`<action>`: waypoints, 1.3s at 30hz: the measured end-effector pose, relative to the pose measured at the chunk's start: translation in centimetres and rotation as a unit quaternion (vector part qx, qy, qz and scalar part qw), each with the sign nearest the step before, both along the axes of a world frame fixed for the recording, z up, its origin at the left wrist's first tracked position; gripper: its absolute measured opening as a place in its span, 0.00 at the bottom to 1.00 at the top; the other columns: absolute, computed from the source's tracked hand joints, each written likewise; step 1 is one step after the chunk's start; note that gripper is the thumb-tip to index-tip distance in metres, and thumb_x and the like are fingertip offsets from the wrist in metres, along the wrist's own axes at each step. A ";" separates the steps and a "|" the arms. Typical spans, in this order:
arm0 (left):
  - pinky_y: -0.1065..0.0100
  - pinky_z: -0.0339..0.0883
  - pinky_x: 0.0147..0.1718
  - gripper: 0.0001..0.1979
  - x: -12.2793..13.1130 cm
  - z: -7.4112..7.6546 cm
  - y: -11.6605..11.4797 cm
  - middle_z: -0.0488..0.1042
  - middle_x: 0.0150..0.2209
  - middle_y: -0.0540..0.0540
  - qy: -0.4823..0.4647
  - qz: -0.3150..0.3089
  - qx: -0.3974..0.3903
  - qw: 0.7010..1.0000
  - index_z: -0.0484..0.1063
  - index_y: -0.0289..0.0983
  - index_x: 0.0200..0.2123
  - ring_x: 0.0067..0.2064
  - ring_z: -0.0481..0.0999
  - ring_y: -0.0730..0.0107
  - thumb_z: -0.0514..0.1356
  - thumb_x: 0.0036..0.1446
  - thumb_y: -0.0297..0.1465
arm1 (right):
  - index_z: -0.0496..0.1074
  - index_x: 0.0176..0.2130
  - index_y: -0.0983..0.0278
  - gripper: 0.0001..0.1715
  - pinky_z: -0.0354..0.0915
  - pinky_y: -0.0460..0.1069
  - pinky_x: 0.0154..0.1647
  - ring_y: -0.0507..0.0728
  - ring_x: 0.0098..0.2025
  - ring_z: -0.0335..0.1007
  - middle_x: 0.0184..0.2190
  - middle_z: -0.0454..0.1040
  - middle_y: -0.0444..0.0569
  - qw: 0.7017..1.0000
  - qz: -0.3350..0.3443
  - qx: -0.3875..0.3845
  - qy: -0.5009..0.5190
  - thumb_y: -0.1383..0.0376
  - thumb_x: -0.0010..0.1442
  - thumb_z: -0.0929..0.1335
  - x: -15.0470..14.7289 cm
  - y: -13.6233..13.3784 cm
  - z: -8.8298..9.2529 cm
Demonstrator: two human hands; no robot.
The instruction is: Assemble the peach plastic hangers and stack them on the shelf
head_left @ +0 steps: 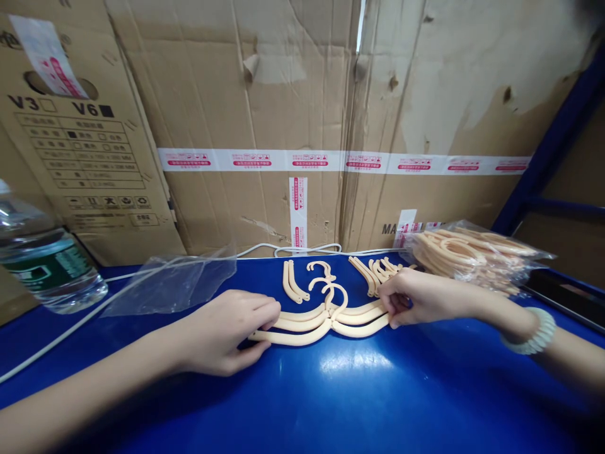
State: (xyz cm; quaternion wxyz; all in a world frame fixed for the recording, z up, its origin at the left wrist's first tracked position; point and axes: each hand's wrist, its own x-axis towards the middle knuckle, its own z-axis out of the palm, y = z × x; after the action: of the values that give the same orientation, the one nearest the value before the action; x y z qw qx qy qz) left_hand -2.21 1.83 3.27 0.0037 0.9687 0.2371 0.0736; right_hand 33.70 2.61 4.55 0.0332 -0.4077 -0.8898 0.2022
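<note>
Several beige folding clothes hangers (300, 339) lie stacked on the blue table, arms spread and hooks pointing away from me. My left hand (231, 331) is closed around the left arm tips, thumb in front and fingers behind. At the right tips, my right hand (416, 296) pinches the arm ends; its fingertips partly hide them. Just behind the stack lie loose hanger arms (293, 284), loose hooks (319, 267) and a further group of loose arms and small pieces (366, 275) beside my right hand.
A clear plastic bag of hanger parts (463, 252) lies at the back right, near a dark phone-like object (564, 296). On the left are a water bottle (51, 258), an empty clear bag (174, 284) and a white cable (57, 340). Cardboard (255, 208) stands behind the table.
</note>
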 end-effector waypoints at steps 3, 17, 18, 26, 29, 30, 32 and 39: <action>0.66 0.50 0.27 0.10 0.1 -0.2 0.0 0.64 0.28 0.53 -0.008 -0.019 0.018 1.000 0.51 0.41 0.30 0.27 0.60 0.68 0.53 0.54 0.25 | 0.71 0.27 0.65 0.08 0.57 0.43 0.23 0.49 0.24 0.65 0.22 0.70 0.41 1.000 0.001 0.018 -0.012 0.69 0.52 0.74 -0.3 -0.2 0.1; 0.63 0.48 0.24 0.10 -0.1 -2.6 0.6 0.62 0.24 0.52 -0.103 -0.081 0.147 0.980 0.54 0.41 0.28 0.25 0.57 0.66 0.52 0.56 0.22 | 0.70 0.25 0.65 0.13 0.55 0.44 0.23 0.49 0.22 0.63 0.21 0.70 0.42 0.998 -0.006 0.057 -0.038 0.62 0.57 0.71 -0.2 0.0 -0.2; 0.63 0.48 0.24 0.10 0.0 -2.7 0.6 0.62 0.24 0.52 -0.106 -0.085 0.150 0.979 0.55 0.40 0.28 0.25 0.57 0.66 0.52 0.56 0.22 | 0.70 0.25 0.65 0.13 0.54 0.44 0.22 0.49 0.22 0.62 0.20 0.69 0.41 0.997 -0.005 0.061 -0.039 0.62 0.57 0.71 -0.2 -0.1 -0.2; 0.62 0.46 0.23 0.10 0.0 -3.0 0.6 0.62 0.22 0.51 -0.127 -0.104 0.168 0.972 0.57 0.40 0.26 0.23 0.56 0.67 0.54 0.56 0.22 | 0.66 0.23 0.65 0.18 0.53 0.44 0.22 0.49 0.21 0.59 0.19 0.67 0.41 0.998 -0.003 0.061 -0.032 0.58 0.58 0.70 -0.2 -0.2 -0.2; 0.62 0.46 0.22 0.11 0.1 -3.0 0.5 0.62 0.21 0.52 -0.138 -0.110 0.169 0.970 0.57 0.40 0.25 0.23 0.56 0.67 0.54 0.55 0.21 | 0.63 0.21 0.64 0.24 0.52 0.44 0.21 0.48 0.20 0.57 0.18 0.64 0.41 0.998 -0.009 0.064 -0.007 0.53 0.60 0.69 -0.4 -0.2 -0.1; 0.62 0.45 0.22 0.11 0.1 -3.1 0.4 0.61 0.21 0.52 -0.145 -0.108 0.165 0.970 0.57 0.40 0.25 0.23 0.56 0.67 0.54 0.55 0.21 | 0.63 0.21 0.64 0.26 0.51 0.45 0.21 0.48 0.20 0.55 0.17 0.63 0.40 0.997 -0.009 0.073 0.003 0.51 0.61 0.68 -0.6 -0.2 -0.1; 0.62 0.45 0.22 0.11 0.2 -3.2 0.3 0.60 0.21 0.53 -0.166 -0.097 0.153 0.969 0.57 0.40 0.25 0.22 0.55 0.68 0.54 0.55 0.21 | 0.63 0.21 0.64 0.29 0.49 0.46 0.21 0.49 0.20 0.52 0.17 0.60 0.40 0.994 -0.017 0.109 0.022 0.48 0.64 0.64 -0.8 -0.1 0.1; 0.68 0.54 0.25 0.09 -0.1 -3.7 0.9 0.62 0.26 0.52 -0.267 -0.003 0.103 0.958 0.58 0.39 0.30 0.26 0.60 0.71 0.52 0.56 0.20 | 0.63 0.18 0.62 0.36 0.52 0.48 0.22 0.52 0.18 0.58 0.14 0.62 0.45 0.953 -0.229 0.186 0.067 0.43 0.66 0.54 0.2 0.8 0.5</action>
State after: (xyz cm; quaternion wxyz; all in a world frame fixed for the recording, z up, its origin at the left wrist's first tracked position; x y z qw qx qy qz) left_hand -2.28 2.74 -0.48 -0.0329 0.9096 0.2159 0.3535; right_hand 33.85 3.39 5.00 0.2135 -0.5724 -0.7903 0.0467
